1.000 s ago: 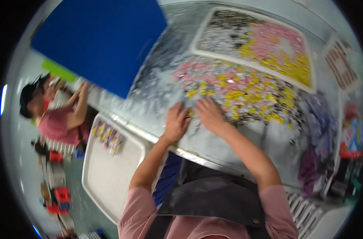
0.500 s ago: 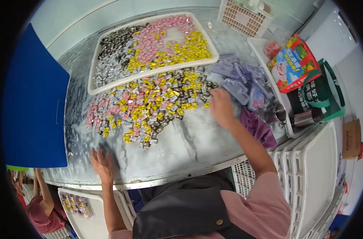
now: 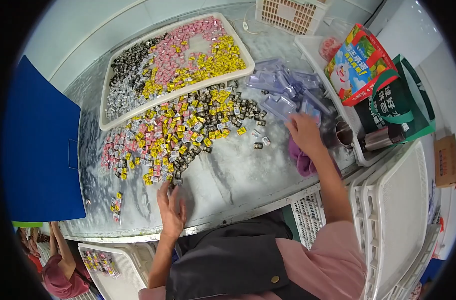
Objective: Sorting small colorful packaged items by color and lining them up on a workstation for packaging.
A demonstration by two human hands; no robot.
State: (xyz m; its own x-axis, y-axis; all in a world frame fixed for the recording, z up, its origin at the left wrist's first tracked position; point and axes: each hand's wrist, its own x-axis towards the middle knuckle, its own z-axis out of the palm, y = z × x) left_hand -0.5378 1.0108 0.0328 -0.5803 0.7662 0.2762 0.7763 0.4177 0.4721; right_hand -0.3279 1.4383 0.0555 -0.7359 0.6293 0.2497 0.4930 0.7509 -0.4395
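Two hands rest on the table point(image 3: 238, 180): left hand point(image 3: 172, 212) flat, fingers spread, empty, just below the loose wrapped candies point(image 3: 178, 132). Right hand point(image 3: 304, 132) open, touching clear plastic trays point(image 3: 288, 92), gripping nothing.

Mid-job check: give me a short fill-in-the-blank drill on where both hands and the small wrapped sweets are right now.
1. The left hand lies flat on the grey worktop, at the near edge of the loose heap of small wrapped sweets, and holds ____.
2. The right hand reaches toward the pile of clear ____ blister trays.
3. The long white tray holds sweets sorted by ____.

Missing words: nothing; plastic; colour
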